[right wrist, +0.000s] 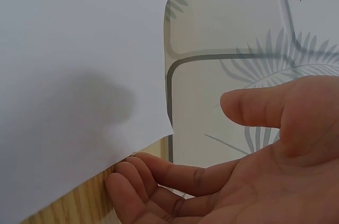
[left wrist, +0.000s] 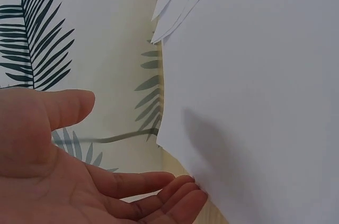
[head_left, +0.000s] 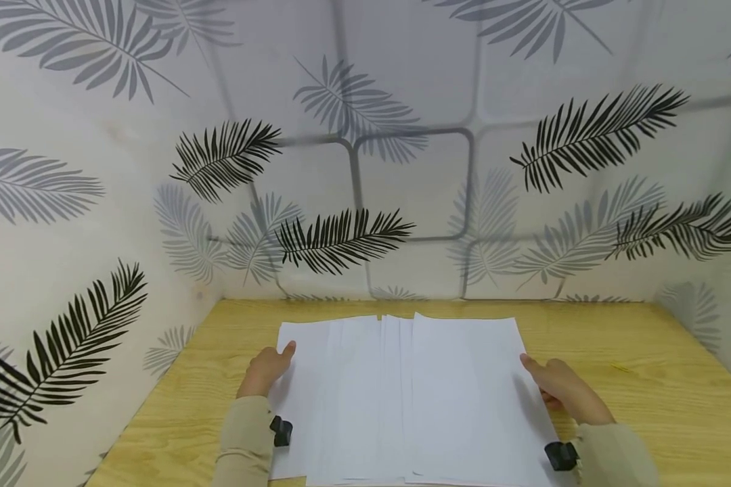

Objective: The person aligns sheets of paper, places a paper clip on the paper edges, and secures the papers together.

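Several sheets of white paper (head_left: 365, 399) lie fanned out and overlapping across the table. Along their left edge is my left hand (head_left: 267, 370); in the left wrist view, its fingertips (left wrist: 193, 195) touch the paper's edge while the thumb (left wrist: 74, 106) stands apart from it. My right hand (head_left: 565, 389) is at the opposite edge. The right wrist view has its fingertips (right wrist: 124, 179) against the edge of the top sheet, partly hidden beside it, with the thumb (right wrist: 249, 106) raised away. Neither hand pinches the paper.
The sheets rest on a light wood-grain table (head_left: 658, 379). A small yellow bit (head_left: 620, 368) lies to the right of the paper. Behind the table and at its sides hangs a pale covering (head_left: 402, 182) printed with dark and grey leaves.
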Demonstrator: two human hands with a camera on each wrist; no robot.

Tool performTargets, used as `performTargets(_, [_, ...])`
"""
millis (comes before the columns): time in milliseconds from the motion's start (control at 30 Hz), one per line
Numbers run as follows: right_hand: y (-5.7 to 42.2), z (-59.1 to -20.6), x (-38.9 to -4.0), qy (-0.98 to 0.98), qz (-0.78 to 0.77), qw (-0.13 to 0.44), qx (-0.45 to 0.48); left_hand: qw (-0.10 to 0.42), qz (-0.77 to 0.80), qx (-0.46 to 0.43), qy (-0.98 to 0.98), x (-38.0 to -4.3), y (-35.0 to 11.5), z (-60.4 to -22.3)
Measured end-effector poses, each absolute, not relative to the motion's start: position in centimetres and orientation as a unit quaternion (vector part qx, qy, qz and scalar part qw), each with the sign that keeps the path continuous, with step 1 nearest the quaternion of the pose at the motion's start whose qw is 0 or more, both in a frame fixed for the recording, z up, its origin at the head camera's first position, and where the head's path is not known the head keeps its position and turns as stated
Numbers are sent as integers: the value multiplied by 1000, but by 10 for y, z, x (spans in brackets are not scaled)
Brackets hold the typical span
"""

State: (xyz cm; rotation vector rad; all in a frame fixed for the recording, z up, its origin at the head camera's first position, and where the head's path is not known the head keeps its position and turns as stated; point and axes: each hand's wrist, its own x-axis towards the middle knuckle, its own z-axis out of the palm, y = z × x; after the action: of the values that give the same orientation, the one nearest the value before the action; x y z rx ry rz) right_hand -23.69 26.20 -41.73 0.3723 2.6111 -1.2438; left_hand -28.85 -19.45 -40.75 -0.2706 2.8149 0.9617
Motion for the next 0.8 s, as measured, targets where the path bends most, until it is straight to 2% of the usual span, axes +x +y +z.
performTargets(800, [256, -418, -239, 893, -409, 126, 139, 99, 341, -78, 932, -288, -185, -410])
